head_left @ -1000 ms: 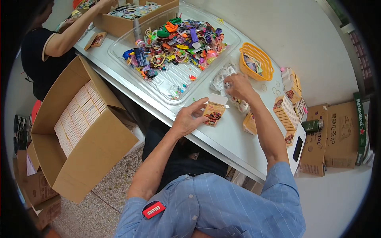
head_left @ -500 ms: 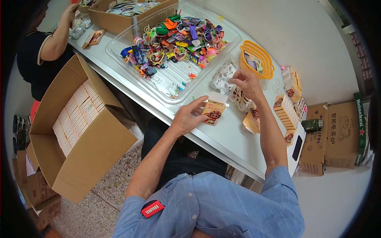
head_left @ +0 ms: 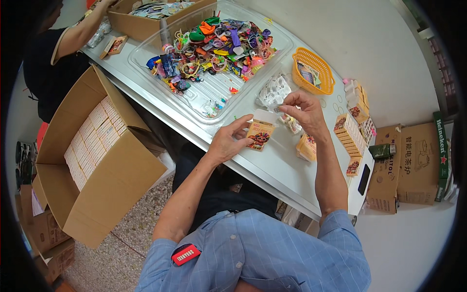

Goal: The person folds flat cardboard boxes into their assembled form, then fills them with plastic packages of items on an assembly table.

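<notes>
Step in hand: my read, loading the card box (head_left: 259,136); its white top flap (head_left: 266,117) is up.
Next move: I'd say it calls for a steady box and a careful aim past that flap.
Left hand (head_left: 229,141): gripping the box by its left side, just by the tabletop (head_left: 287,180)'s near long edge. Can't tell if the box bottom touches down.
Right hand (head_left: 304,114): fingertips pinched on some small piece (head_left: 278,108), too tiny to ID. It's beyond the flap and a bit right, near but apart from the box.
Yellow packs (head_left: 306,147): right of the box, below the right wrist.
Clear bag of white bits (head_left: 274,92): just past the right fingertips.
Big clear tray (head_left: 197,100): left of the bag, loaded with colourful trinkets.
Yellow basket (head_left: 306,86): over by the tabletop's far edge, papers inside.
</notes>
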The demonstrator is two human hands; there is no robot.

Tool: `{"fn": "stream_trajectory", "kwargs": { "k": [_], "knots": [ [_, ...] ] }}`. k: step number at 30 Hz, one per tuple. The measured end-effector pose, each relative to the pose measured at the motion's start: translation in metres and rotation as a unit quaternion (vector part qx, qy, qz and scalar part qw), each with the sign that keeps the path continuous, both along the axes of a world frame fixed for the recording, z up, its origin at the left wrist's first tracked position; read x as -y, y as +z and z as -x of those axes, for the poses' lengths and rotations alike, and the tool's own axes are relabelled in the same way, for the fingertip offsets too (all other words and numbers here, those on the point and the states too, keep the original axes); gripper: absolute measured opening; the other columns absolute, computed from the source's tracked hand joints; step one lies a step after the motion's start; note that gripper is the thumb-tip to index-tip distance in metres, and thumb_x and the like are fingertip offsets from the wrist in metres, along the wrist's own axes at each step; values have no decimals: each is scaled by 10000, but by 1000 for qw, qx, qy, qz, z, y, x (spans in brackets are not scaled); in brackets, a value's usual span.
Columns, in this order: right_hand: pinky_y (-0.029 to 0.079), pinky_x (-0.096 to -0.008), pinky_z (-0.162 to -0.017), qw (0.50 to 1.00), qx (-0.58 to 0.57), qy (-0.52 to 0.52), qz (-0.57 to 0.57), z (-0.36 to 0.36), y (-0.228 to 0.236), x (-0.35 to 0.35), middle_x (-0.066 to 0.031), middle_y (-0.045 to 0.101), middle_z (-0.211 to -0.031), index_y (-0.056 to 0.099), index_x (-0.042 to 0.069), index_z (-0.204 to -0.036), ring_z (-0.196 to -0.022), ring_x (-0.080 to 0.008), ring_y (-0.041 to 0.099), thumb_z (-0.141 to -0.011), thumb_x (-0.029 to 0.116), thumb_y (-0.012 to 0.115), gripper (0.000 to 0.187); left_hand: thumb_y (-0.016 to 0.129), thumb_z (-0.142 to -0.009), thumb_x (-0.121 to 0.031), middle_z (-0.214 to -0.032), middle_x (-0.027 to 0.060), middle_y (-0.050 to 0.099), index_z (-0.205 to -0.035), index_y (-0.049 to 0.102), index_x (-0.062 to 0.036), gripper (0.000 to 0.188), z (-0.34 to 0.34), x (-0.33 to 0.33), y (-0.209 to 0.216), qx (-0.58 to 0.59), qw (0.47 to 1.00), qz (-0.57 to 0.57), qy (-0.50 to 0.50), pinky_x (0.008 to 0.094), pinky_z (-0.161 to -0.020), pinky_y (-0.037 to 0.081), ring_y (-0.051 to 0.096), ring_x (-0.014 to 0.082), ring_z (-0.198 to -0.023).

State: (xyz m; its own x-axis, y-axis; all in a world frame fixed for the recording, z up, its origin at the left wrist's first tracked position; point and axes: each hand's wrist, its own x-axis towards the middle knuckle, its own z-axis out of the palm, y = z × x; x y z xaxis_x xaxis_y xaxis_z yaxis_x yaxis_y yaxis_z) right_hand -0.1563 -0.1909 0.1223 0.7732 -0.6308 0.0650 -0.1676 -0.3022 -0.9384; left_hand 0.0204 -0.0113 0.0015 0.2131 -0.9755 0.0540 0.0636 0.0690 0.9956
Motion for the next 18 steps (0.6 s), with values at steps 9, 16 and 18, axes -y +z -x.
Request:
{"fn": "stream_trajectory", "kwargs": {
  "k": [9, 16, 18],
  "knots": [
    [466, -235, -638, 980, -148, 50, 127, -6, 2, -24, -5, 691, -806, 736, 33, -963, -682, -63, 558, -903, 71, 729, 72, 773, -799, 10, -1184, 86, 722, -1493, 500, -146, 762, 0, 0, -3, -6, 1000, 2, 1, 264, -830, 551, 637, 111, -850],
    [494, -241, -670, 983, -127, 57, 120, -1, -4, -16, -6, 710, -862, 722, 32, -1025, -727, -76, 589, -946, 49, 664, 99, 775, -800, 4, -1181, 85, 725, -1493, 500, -151, 762, -1, 0, -3, 5, 1000, 4, 3, 266, -825, 554, 635, 114, -834],
    [493, -240, -675, 988, -103, 48, 102, 1, -5, -13, -7, 703, -882, 719, 40, -1037, -731, -75, 583, -947, 47, 661, 108, 776, -800, 3, -1176, 85, 726, -1493, 500, -153, 762, -1, -1, -2, 2, 1000, 4, 5, 267, -825, 554, 633, 114, -834]
  ]
}}
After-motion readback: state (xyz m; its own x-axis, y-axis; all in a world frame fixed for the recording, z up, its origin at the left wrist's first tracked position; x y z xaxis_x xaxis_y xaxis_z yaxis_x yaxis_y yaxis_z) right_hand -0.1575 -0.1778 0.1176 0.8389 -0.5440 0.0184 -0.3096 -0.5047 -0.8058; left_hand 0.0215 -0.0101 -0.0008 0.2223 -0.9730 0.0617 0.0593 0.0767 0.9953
